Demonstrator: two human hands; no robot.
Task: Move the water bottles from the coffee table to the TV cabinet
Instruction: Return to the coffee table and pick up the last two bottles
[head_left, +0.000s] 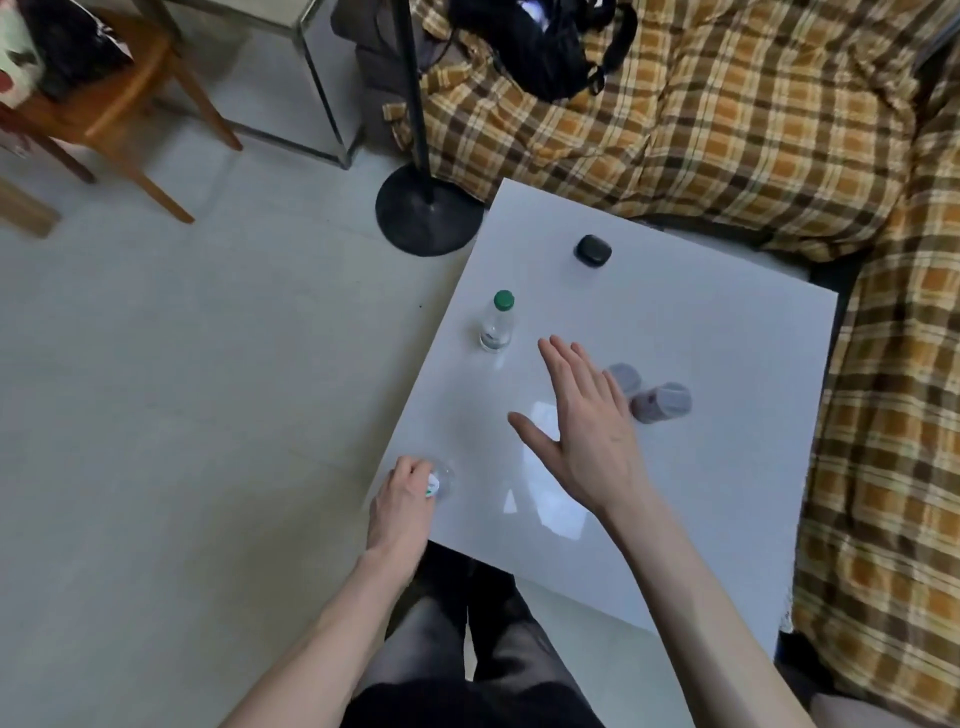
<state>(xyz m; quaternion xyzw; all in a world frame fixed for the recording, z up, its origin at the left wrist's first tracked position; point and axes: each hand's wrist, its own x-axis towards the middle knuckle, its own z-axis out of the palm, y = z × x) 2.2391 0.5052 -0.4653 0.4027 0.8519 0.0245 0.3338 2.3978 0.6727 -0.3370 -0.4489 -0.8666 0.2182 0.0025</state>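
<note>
A clear water bottle with a green cap (497, 323) stands upright on the white coffee table (701, 493), near its left edge. My left hand (402, 501) is closed around the top of a second clear bottle (443, 479) at the table's near left corner; most of that bottle is hidden by my fingers. My right hand (584, 423) hovers open over the middle of the table, fingers spread and pointing toward the green-capped bottle, a short way from it. The TV cabinet is not in view.
Two small grey containers (660, 402) lie on the table right of my right hand, and a black case (592, 250) sits further back. A black lamp stand base (428, 210) is by the table's far left corner. A plaid-covered sofa (753, 130) wraps around the back and right.
</note>
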